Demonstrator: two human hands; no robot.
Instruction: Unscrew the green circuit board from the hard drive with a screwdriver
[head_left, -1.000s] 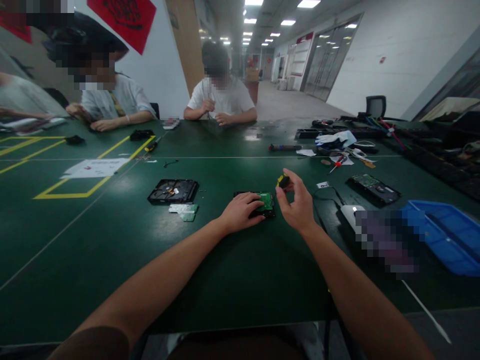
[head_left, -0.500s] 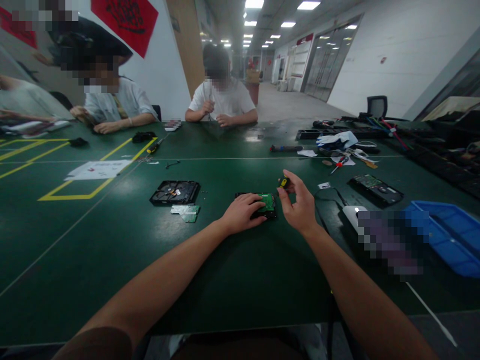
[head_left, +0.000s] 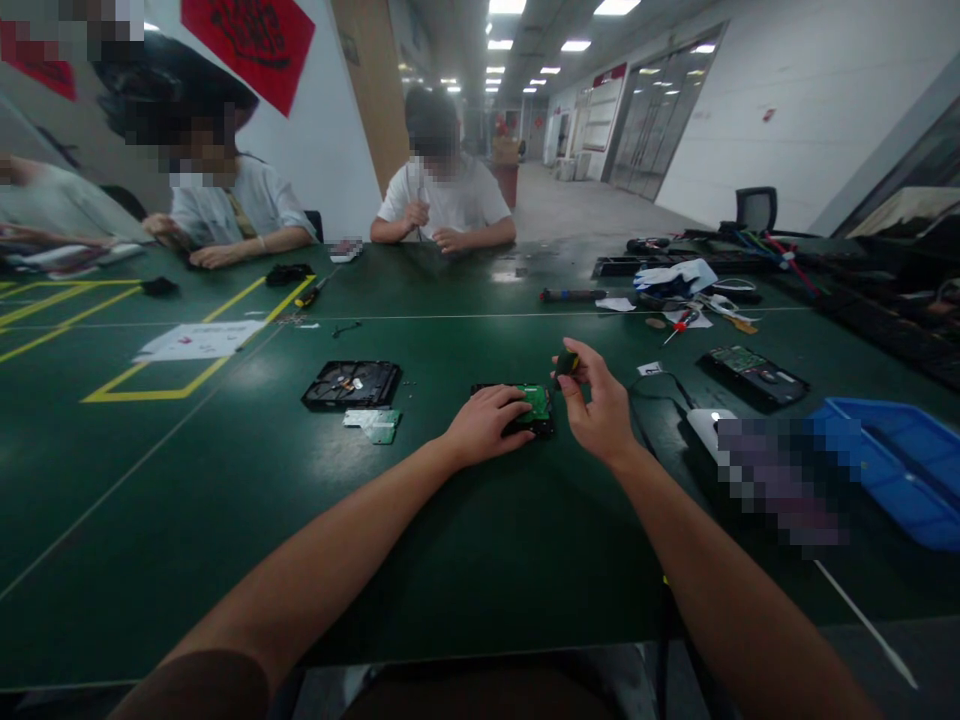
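Under my left hand (head_left: 487, 425) lies a hard drive (head_left: 537, 402) with its green circuit board facing up. My fingers reach over the board and grip the drive against the table, covering its left part. My right hand (head_left: 600, 408), just to the right of the drive, pinches the black and yellow handle of a screwdriver (head_left: 568, 362). Its shaft and tip cannot be made out. Left of my left hand sits a second hard drive (head_left: 352, 384) with small metal bits on it. A loose circuit board (head_left: 381, 426) rests at that drive's near edge.
To the right are another hard drive (head_left: 754, 375), a blue tray (head_left: 900, 465) and a partly blurred white device (head_left: 705, 425) with a cable. Farther back lie a red screwdriver (head_left: 681, 325) and gloves (head_left: 675, 278). A person (head_left: 442, 195) sits opposite; others sit at the left.
The screwdriver handle has turned a little between my right fingers, showing less yellow. My left hand and the hard drive stay in place.
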